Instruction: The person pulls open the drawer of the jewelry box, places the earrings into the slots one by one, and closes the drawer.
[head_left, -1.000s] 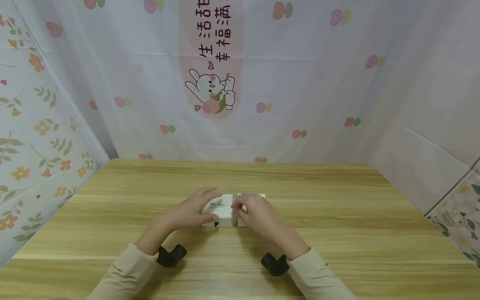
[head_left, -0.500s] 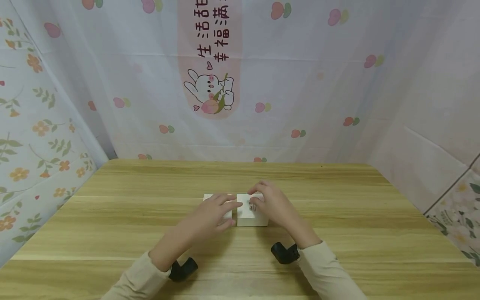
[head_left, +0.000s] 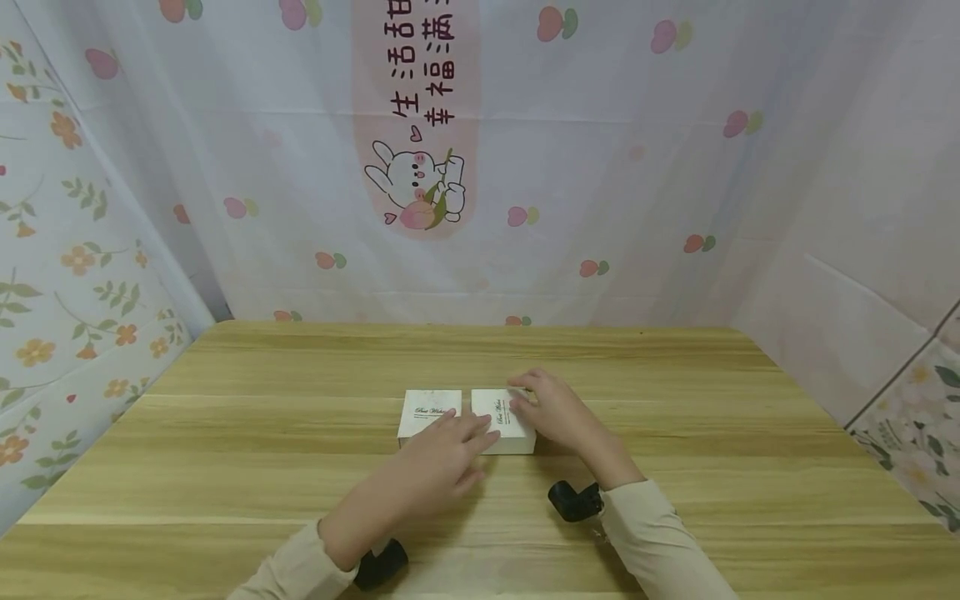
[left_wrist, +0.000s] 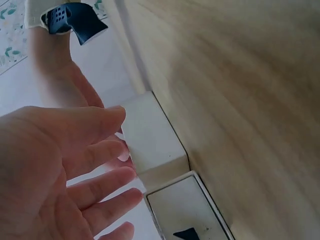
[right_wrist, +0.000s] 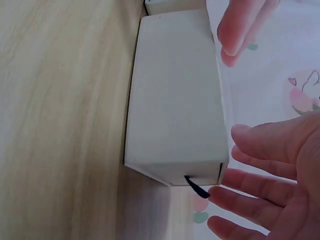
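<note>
Two small white boxes stand side by side with a narrow gap between them. The left box (head_left: 427, 402) has dark "Best Wishes" lettering on its lid and a black tab (left_wrist: 187, 234) on its front. On the right box (head_left: 513, 429) the lettering runs sideways, and a black ribbon tab (right_wrist: 197, 187) sticks out of its right end. My left hand (head_left: 431, 471), fingers spread, hovers over the front of both boxes, fingertips near the right box. My right hand (head_left: 562, 414) is at the right box's right end, fingers relaxed; whether it touches is unclear.
The boxes are on a wood-grain table (head_left: 300, 375). White printed cloth (head_left: 570, 150) hangs behind the far edge, with more cloth at both sides. Black wrist mounts (head_left: 577, 502) sit under both sleeves.
My left hand has moved from the left box rightward and toward me, uncovering its lid. My right hand has drawn back from the right box's top to its right end.
</note>
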